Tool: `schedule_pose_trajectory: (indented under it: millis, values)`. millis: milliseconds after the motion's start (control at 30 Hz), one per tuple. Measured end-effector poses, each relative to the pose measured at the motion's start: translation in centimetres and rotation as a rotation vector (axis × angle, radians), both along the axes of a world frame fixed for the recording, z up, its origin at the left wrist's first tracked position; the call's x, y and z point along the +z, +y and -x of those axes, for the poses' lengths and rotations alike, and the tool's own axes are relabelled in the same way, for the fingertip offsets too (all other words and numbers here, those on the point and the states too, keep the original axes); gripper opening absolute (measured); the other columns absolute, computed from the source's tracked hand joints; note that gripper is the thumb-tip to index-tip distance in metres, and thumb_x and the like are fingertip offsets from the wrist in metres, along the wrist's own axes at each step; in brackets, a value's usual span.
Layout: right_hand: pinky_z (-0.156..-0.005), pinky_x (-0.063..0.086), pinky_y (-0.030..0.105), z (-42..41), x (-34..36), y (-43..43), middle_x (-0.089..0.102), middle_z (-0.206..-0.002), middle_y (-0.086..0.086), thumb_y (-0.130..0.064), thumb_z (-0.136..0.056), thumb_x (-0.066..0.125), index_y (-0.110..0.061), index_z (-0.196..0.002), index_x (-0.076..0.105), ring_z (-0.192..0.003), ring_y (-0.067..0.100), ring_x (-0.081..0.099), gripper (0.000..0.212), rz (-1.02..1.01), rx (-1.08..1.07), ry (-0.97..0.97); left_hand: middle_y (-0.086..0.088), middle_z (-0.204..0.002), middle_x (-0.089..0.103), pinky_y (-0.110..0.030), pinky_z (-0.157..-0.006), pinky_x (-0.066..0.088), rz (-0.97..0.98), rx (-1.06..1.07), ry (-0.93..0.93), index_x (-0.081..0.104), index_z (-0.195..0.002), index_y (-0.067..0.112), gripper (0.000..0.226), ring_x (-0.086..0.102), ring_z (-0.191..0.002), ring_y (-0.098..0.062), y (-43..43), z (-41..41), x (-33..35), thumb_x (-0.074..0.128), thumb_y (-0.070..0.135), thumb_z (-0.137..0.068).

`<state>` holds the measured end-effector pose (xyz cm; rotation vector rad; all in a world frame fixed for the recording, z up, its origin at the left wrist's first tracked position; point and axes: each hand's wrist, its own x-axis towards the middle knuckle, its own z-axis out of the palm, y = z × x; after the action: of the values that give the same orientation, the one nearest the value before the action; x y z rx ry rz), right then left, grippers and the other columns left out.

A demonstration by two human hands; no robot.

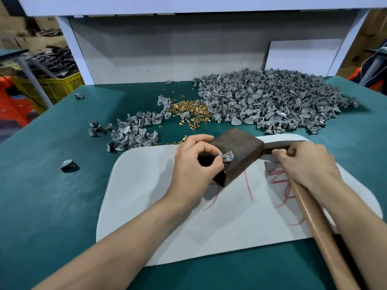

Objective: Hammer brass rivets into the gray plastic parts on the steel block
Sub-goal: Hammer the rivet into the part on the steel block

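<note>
Left hand (194, 162) pinches gray part (227, 156) on steel block (243, 146); right hand (303, 162) grips hammer (315, 222) at the block's right edge; mat (146, 195) lies open toward its front edge.

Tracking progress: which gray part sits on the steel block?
The gray part the left hand pinches on the steel block; others lie on the green table.

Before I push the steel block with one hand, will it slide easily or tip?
Probably heavy: the steel block looks thick and solid. Its brown, rusty-looking surface seems rough, so hardly slippery. It is broad and low on the white mat, so tipping seems unlikely.
</note>
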<state>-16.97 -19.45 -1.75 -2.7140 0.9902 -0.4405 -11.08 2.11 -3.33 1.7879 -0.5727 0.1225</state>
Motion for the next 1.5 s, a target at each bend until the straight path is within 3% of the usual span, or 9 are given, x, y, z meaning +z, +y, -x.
schedule_pose_trajectory:
  millis: [167, 333, 467, 667, 800, 1000, 1200, 1333, 1500]
  values:
    - [-0.053, 0.030, 0.033, -0.1, 0.3, 0.0, 0.057, -0.057, 0.005, -0.034, -0.086, 0.061, -0.009, -0.065, 0.055, -0.062, 0.027, 0.048, 0.034, -0.190, 0.065, -0.162, 0.017, -0.110, 0.058, -0.042, -0.105, 0.037, 0.044, -0.016, 0.065, 0.064, -0.069, 0.022, 0.020, 0.049, -0.117, -0.011, 0.1, -0.1, 0.2, 0.067, 0.006, -0.081]
    - [-0.033, 0.033, 0.019, 0.8, 2.0, 0.8, 0.052, -0.038, 0.002, -0.017, -0.089, 0.059, -0.005, -0.070, 0.049, -0.026, 0.015, 0.041, 0.025, -0.705, 0.103, -0.294, 0.021, -0.111, 0.057, -0.042, -0.108, 0.032, 0.027, -0.028, 0.127, 0.061, -0.062, 0.021, 0.025, 0.047, -0.118, -0.009, 0.1, -0.4, 0.2, 0.064, 0.010, -0.084]
    - [-0.032, 0.029, 0.017, 2.1, 3.9, 3.4, 0.044, -0.037, -0.002, -0.021, -0.091, 0.058, 0.009, -0.077, 0.053, -0.026, 0.015, 0.038, 0.033, -0.590, 0.209, -0.374, 0.021, -0.110, 0.058, -0.038, -0.107, 0.032, 0.018, -0.041, 0.091, 0.060, -0.064, 0.018, 0.016, 0.048, -0.115, -0.006, 0.0, -0.4, 0.1, 0.062, 0.017, -0.080]
    - [-0.053, 0.037, 0.022, 4.2, 4.6, 9.8, 0.051, -0.054, -0.006, -0.024, -0.088, 0.051, -0.012, -0.082, 0.047, -0.054, 0.017, 0.049, 0.014, -0.102, 0.543, -0.238, 0.018, -0.107, 0.061, -0.036, -0.103, 0.037, 0.006, -0.048, 0.011, 0.058, -0.065, 0.019, 0.008, 0.052, -0.111, -0.004, -0.1, -0.2, 0.0, 0.058, 0.025, -0.070]
    - [-0.061, 0.041, 0.040, 5.3, 4.2, 10.4, 0.053, -0.061, -0.007, -0.032, -0.092, 0.040, -0.020, -0.093, 0.042, -0.062, 0.014, 0.052, 0.013, -0.143, 0.564, -0.110, 0.013, -0.104, 0.066, -0.039, -0.099, 0.040, 0.013, -0.048, -0.088, 0.060, -0.070, 0.013, 0.009, 0.055, -0.105, -0.005, -0.1, -0.3, -0.3, 0.062, 0.020, -0.074]
    - [-0.073, 0.045, 0.044, 5.2, 5.6, 10.5, 0.059, -0.078, -0.002, -0.039, -0.092, 0.031, -0.020, -0.099, 0.042, -0.075, 0.022, 0.054, 0.023, -0.089, 0.626, 0.035, 0.009, -0.097, 0.068, -0.044, -0.095, 0.043, 0.013, -0.062, -0.091, 0.062, -0.073, 0.011, 0.012, 0.057, -0.101, -0.013, -0.1, -0.2, -0.4, 0.070, 0.007, -0.080]
    - [-0.046, 0.037, 0.010, 5.8, 8.1, 9.8, 0.049, -0.046, -0.022, -0.025, -0.095, 0.045, -0.008, -0.084, 0.048, -0.047, -0.001, 0.048, 0.021, -0.316, 0.633, 0.101, 0.006, -0.089, 0.067, -0.053, -0.101, 0.037, -0.011, -0.095, -0.124, 0.062, -0.074, 0.012, 0.011, 0.054, -0.090, -0.004, 0.2, -0.1, -0.2, 0.070, 0.009, -0.080]
    - [-0.040, 0.036, 0.011, 5.1, 7.7, 8.9, 0.047, -0.043, -0.026, -0.029, -0.096, 0.042, -0.007, -0.096, 0.052, -0.042, -0.004, 0.045, 0.024, -0.364, 0.583, 0.198, 0.004, -0.086, 0.066, -0.056, -0.100, 0.037, -0.040, -0.115, -0.188, 0.059, -0.075, 0.017, 0.012, 0.053, -0.085, -0.005, 0.3, -0.1, -0.2, 0.067, 0.010, -0.080]
    - [-0.031, 0.029, 0.019, 2.2, 8.0, 8.7, 0.043, -0.046, -0.001, -0.025, -0.096, 0.048, -0.016, -0.072, 0.047, -0.028, 0.007, 0.035, 0.026, -0.448, 0.502, 0.138, 0.001, -0.086, 0.065, -0.051, -0.090, 0.045, -0.048, -0.123, -0.207, 0.062, -0.075, 0.011, 0.009, 0.061, -0.088, -0.019, 0.3, -0.2, -0.1, 0.069, 0.007, -0.079]
